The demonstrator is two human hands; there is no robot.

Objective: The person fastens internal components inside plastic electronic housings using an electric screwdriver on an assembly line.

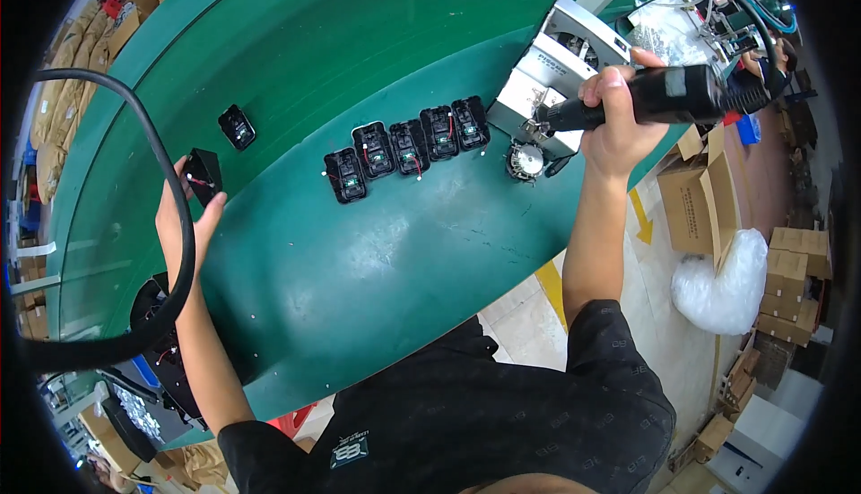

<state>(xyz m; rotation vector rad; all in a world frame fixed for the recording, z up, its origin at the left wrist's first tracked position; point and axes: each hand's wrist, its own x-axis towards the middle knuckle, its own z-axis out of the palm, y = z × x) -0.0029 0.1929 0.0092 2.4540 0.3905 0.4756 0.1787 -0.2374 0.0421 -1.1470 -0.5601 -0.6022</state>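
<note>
My left hand [186,228] is at the left side of the green work table, its thumb and fingers closed on the edges of a black plastic housing [204,169] with a small red wire inside. In my right hand [619,134] is a black electric screwdriver [673,95], lying nearly level with its tip pointing left. That tip is at the front of a silver-grey boxy screw feeder [558,59]; whether it touches a screw is too small to tell. Between the hands, several open black housings [408,146] with green circuit boards and wires lie in a slanting row.
Another black housing [237,126] lies beyond my left hand. A round metal part [526,161] stands beside the feeder. A thick black cable [170,171] loops in front of my left arm. Black parts [166,342] are heaped at lower left; cartons [700,198] stand right of the table.
</note>
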